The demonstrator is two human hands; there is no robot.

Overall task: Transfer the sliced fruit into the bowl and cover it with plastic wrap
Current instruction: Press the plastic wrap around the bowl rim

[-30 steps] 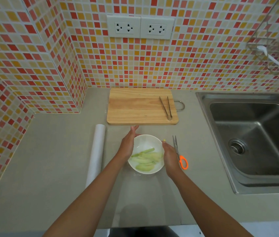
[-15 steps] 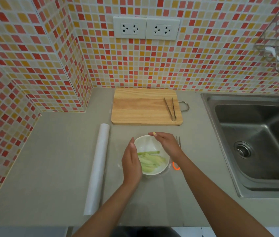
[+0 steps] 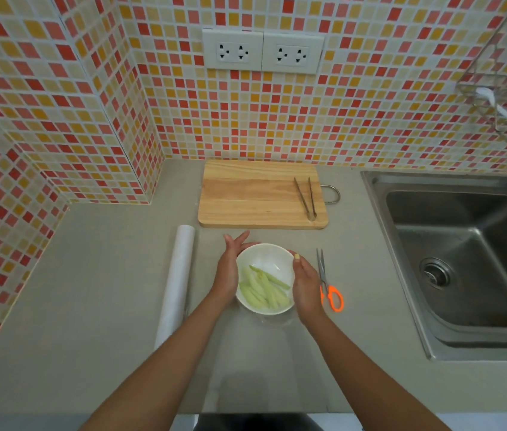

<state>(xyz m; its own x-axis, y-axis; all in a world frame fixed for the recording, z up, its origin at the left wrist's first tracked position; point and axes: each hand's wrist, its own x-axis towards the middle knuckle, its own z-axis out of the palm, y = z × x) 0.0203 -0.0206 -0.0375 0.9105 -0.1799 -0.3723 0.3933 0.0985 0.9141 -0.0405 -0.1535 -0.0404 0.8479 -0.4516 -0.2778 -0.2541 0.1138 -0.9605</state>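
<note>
Head view. The bowl (image 3: 265,276) sits on the desk (image 3: 90,306) between both hands, the fruit slices (image 3: 263,289) already inside; transfer appears complete. The left hand (image 3: 230,269) lies flat against the bowl's left wall, fingers extended; the right hand (image 3: 305,283) cups its right wall, fingers together. A film of wrap possibly covers the bowl already, though glare makes this uncertain. Judged step: smoothing wrap down the sides. The wrap roll (image 3: 176,284) lies left of the left hand; scissors (image 3: 328,286) sit just right of the right hand, close enough to be knocked. Cutting board (image 3: 258,194) and tongs (image 3: 306,199) lie beyond, clear.

Both hands cup white bowl (image 3: 265,262) of green fruit slices (image 3: 263,289) on worktop (image 3: 90,290): left hand (image 3: 228,269), right hand (image 3: 306,283).
</note>
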